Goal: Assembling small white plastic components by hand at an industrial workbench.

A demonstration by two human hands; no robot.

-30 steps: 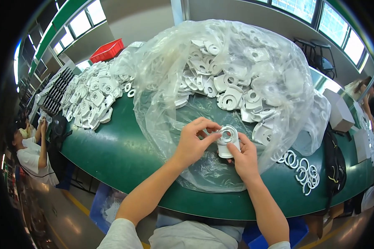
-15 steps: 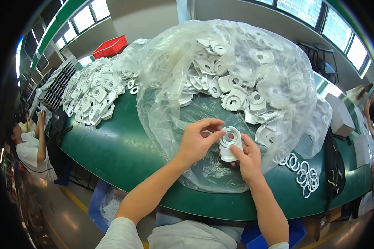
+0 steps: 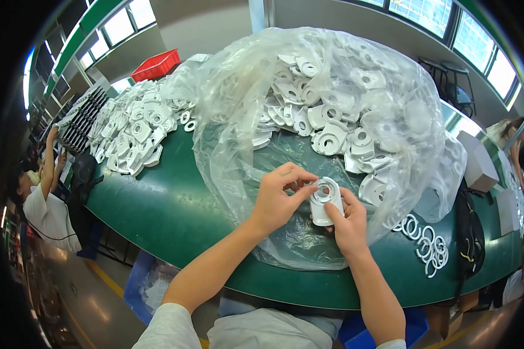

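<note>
My right hand grips a white plastic part with a flat lower end and a round, ring-edged opening at its top. The thumb lies across its front, while the other fingers are mostly hidden behind it. From the left, my left hand has thumb and index finger closed on the upper left rim of that opening. Whether a loose ring sits between those fingertips is too small to tell. Both hands are above the near part of a large clear plastic bag, which holds a heap of similar white parts.
A pile of white parts covers the left of the green table. Loose white rings lie at the right, near a black bag and white boxes. A red bin stands behind; a blue bin is below.
My hands and the part stay almost in place, with slight shifts of the left fingers at the opening. At the far left, another person's arm has risen toward the black racks.
</note>
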